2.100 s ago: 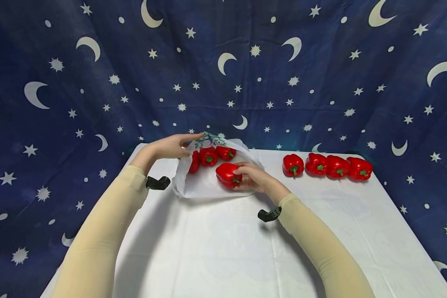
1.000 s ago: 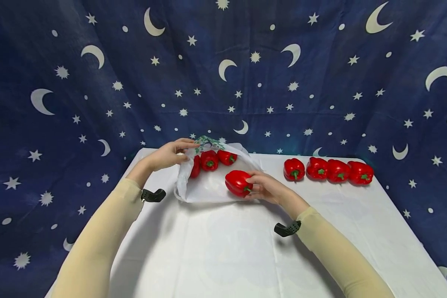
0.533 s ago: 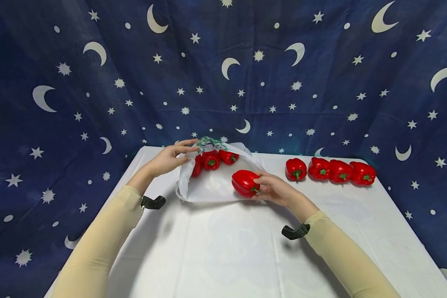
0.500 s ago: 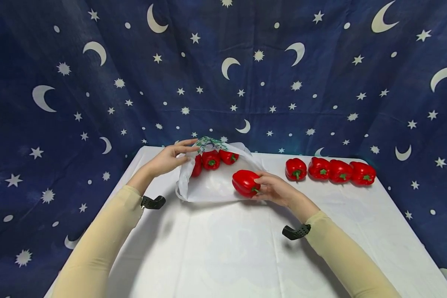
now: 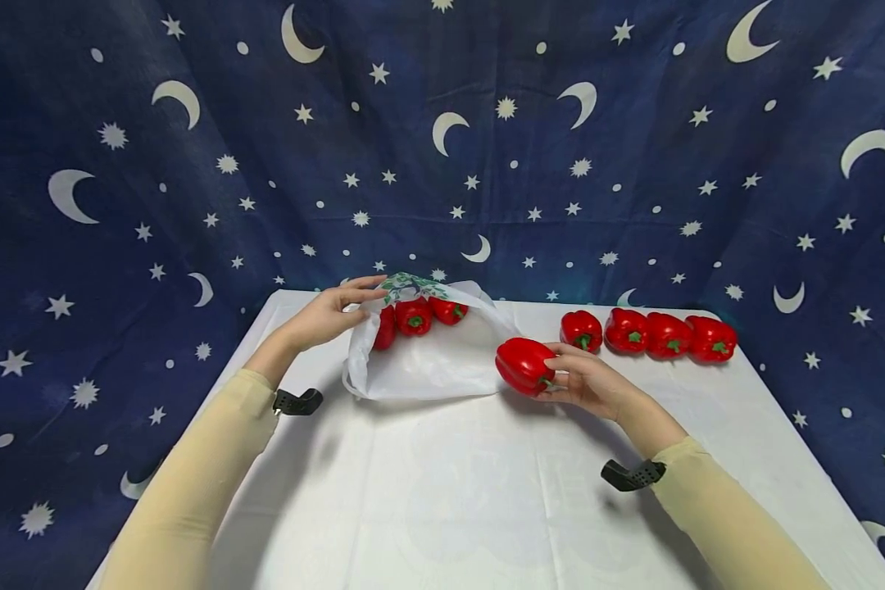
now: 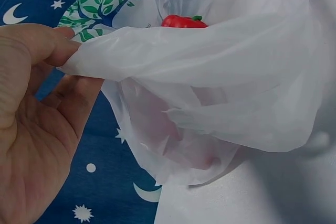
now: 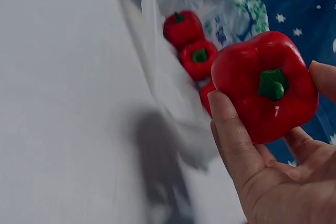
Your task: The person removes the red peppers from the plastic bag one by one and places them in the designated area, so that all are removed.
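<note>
Right hand (image 5: 593, 385) grips one red pepper (image 5: 525, 365), thumb and fingers curled round its sides, green stem facing the palm in the wrist view. Pepper sits just off the right edge of the white plastic bag (image 5: 428, 369), out over the counter (image 5: 442, 492), nearer the far edge than the near one. Cannot tell from the pictures whether the pepper touches the counter.

Left hand (image 5: 324, 315) pinches the bag's upper rim between thumb and forefinger, holding the mouth lifted and open toward the right. Bag lies toward the far left part of the counter; green leaf print visible at its raised rim.

Three peppers in the bag (image 5: 415, 315), lying close together at its back end.

Row of four peppers (image 5: 649, 332) along the far right edge of the counter, side by side, stems toward the person. Nearest one stands just beyond the held pepper.

Counter covered in white cloth.
</note>
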Demonstrator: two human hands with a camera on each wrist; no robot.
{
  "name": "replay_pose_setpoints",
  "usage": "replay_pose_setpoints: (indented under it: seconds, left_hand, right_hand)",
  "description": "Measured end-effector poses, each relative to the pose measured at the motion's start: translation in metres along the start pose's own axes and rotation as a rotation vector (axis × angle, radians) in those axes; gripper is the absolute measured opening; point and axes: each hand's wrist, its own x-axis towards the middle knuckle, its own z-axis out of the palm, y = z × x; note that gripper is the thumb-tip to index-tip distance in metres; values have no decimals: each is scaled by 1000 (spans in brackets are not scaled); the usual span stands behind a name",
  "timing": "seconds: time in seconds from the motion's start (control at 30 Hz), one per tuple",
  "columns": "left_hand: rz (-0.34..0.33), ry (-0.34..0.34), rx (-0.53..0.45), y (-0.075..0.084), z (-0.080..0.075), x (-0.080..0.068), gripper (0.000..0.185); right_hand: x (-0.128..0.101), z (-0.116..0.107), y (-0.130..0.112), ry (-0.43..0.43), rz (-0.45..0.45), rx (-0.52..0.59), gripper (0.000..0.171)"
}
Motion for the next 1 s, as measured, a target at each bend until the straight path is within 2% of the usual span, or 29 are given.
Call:
replay_pose_setpoints:
  seconds: [0.2,0.37,0.67,1.0]
  left_hand:
    - [-13,10,-11,1,-2,-5,45]
    - [-12,12,-15,1,-4,-6,45]
    - [-25,8,-13,1,-4,-4,45]
    - [-9,-9,0,2,-3,-1,46]
  right_hand:
    - [-25,-27,1,111,1,-24,66]
    - [-38,-41,4,190,-3,-35,66]
    - [-45,-48,11,331,16,-93,79]
    - [-48,-52,19,388,29,-184,87]
